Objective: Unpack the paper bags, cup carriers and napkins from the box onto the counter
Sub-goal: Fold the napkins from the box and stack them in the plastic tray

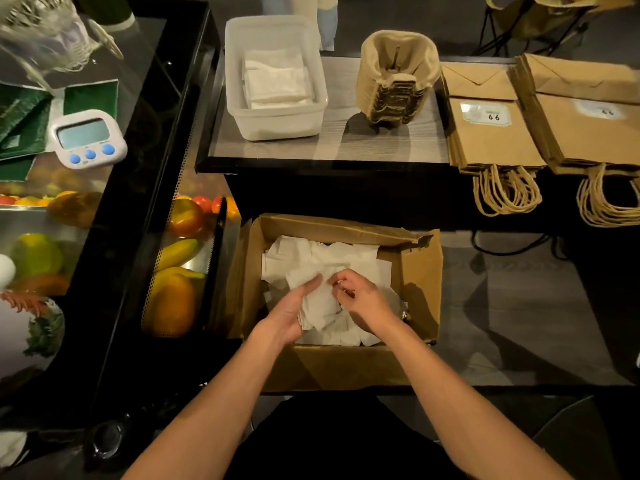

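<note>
The left hand [292, 308] reaches into the cardboard box [419, 271] with its fingers nearly straight, its palm pressed flat against the left side of a bunch of white napkins [322, 306]. The right hand [362, 299] meets the bunch from the other side, fingers curled and pinching the top sheets. The bunch sits between the two hands, on top of the loose napkins that cover the bottom of the box.

To the left of the box stands a dark display case [138, 174] with fruit [173, 299] behind its glass and a small white timer [88, 138] on top. The box rests on a grey lower surface [519, 306] just below the counter [346, 143]. On the counter, from left to right, are a clear plastic tub [277, 128] with folded napkins inside, a tilted stack of cup carriers [394, 81], and two stacks of paper bags [491, 143] lying flat, their twisted handles hanging over the front edge. The room is dim.

The napkins in the box are white, thin and jumbled, lying at all angles. The cup carriers are brown moulded pulp. The bags are brown, and each top one carries a label.
</note>
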